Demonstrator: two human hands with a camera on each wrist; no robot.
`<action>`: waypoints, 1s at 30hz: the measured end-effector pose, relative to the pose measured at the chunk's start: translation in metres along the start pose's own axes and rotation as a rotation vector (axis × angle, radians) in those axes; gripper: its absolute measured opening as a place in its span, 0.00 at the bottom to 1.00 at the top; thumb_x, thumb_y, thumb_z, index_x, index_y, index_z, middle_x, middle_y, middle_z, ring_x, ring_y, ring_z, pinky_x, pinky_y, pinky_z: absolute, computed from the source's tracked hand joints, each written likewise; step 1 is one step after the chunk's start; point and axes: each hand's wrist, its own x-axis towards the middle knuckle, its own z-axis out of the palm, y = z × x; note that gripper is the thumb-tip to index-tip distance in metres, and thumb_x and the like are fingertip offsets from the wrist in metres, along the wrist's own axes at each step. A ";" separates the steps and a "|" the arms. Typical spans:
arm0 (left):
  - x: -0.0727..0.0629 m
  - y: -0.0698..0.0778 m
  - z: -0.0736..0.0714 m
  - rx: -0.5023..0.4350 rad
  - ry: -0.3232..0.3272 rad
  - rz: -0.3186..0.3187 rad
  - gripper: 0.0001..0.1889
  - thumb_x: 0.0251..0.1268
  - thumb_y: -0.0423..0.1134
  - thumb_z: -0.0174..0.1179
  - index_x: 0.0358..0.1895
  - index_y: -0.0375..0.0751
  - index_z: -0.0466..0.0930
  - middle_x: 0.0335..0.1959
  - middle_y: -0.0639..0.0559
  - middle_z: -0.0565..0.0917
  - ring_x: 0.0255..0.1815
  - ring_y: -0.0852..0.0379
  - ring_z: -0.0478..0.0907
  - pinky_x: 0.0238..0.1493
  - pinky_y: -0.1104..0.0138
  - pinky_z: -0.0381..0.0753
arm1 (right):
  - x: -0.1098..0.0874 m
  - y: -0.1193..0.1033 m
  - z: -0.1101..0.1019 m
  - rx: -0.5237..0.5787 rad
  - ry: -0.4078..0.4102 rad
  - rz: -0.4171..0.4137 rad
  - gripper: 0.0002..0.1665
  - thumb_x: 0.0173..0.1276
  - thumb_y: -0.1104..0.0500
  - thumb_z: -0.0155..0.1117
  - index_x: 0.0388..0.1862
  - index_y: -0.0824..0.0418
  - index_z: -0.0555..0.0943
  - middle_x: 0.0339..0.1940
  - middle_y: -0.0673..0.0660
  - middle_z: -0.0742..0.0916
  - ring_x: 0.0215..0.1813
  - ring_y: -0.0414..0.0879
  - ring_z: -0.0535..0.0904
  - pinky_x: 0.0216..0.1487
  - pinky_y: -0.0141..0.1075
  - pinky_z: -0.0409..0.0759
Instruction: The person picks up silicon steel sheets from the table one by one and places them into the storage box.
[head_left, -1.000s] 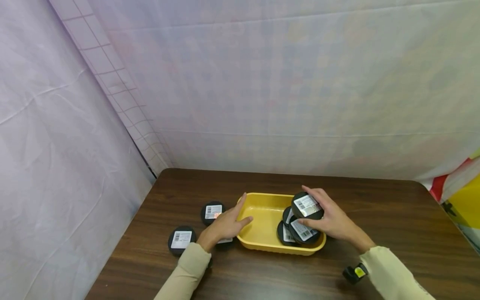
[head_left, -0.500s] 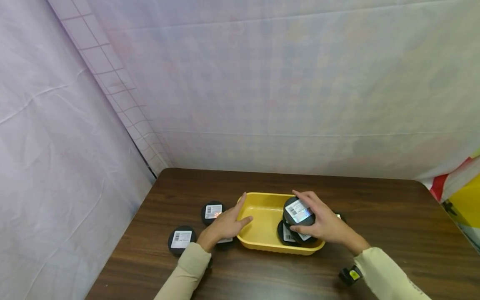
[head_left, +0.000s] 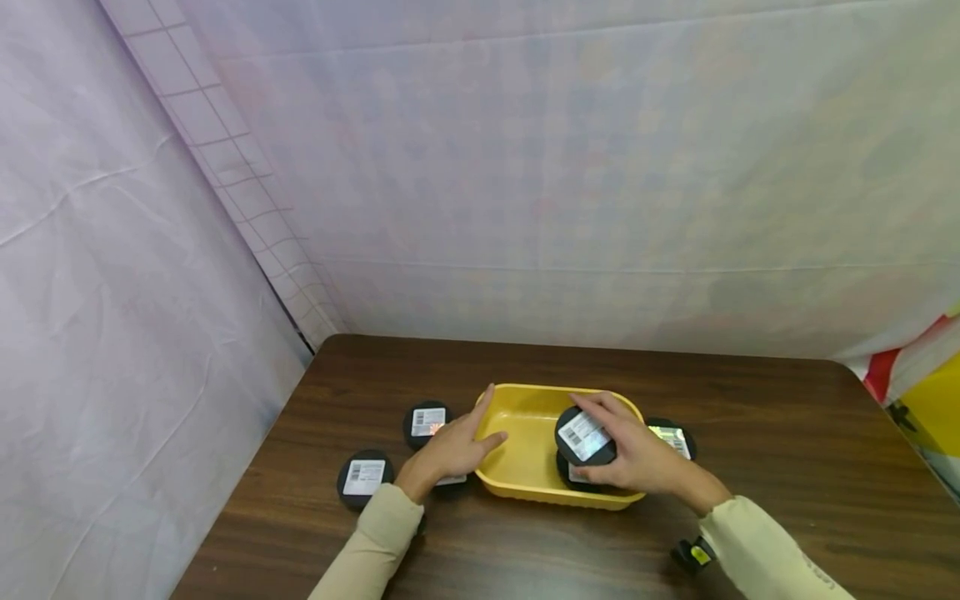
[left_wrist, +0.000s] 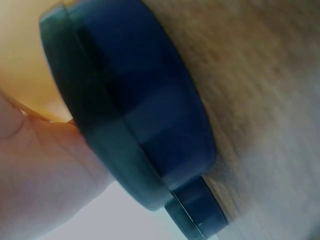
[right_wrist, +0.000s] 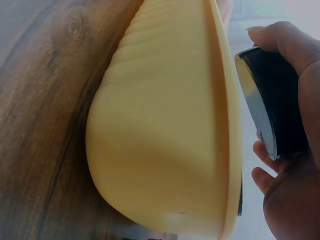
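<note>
In the head view, my right hand [head_left: 637,454] grips a round black container with a white label [head_left: 585,437] by its edge, over the right half of a yellow tray [head_left: 517,446]. Below it, another labelled black container [head_left: 576,477] lies inside the tray, mostly covered. The right wrist view shows thumb and fingers around the held container [right_wrist: 280,100], level with the tray's rim [right_wrist: 230,125]. My left hand [head_left: 452,450] rests at the tray's left end, its index finger and thumb extended along the rim. A black container [left_wrist: 140,100] stands close beside it in the left wrist view.
Left of the tray sit several black containers, one at the front left [head_left: 365,479], one farther back [head_left: 427,423] and one partly under my left hand [head_left: 452,483]. Another container [head_left: 675,439] lies right of the tray. A pale cloth [head_left: 562,183] hangs behind the brown table [head_left: 787,467].
My right hand has moved left and slightly down with the held container, farther over the tray. The container right of the tray has come into view. My left hand has stayed in place.
</note>
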 end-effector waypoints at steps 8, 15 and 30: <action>-0.001 0.000 0.000 -0.003 0.001 -0.001 0.42 0.74 0.61 0.49 0.81 0.61 0.35 0.78 0.46 0.60 0.71 0.46 0.68 0.68 0.48 0.67 | -0.001 0.002 0.007 -0.052 0.008 -0.084 0.57 0.49 0.40 0.81 0.73 0.62 0.68 0.61 0.54 0.76 0.56 0.44 0.74 0.53 0.44 0.78; 0.000 0.001 -0.001 -0.005 -0.002 -0.003 0.41 0.74 0.60 0.49 0.81 0.62 0.35 0.78 0.46 0.61 0.70 0.47 0.69 0.68 0.48 0.67 | 0.000 0.001 0.009 -0.084 -0.006 -0.090 0.59 0.50 0.33 0.77 0.74 0.61 0.67 0.63 0.53 0.75 0.59 0.44 0.72 0.56 0.46 0.76; 0.001 0.001 0.000 -0.001 0.011 0.002 0.41 0.75 0.59 0.49 0.81 0.61 0.35 0.77 0.45 0.61 0.69 0.47 0.69 0.67 0.49 0.68 | 0.000 -0.002 0.013 -0.115 -0.027 -0.092 0.59 0.49 0.31 0.75 0.75 0.56 0.66 0.60 0.54 0.78 0.57 0.50 0.74 0.58 0.57 0.65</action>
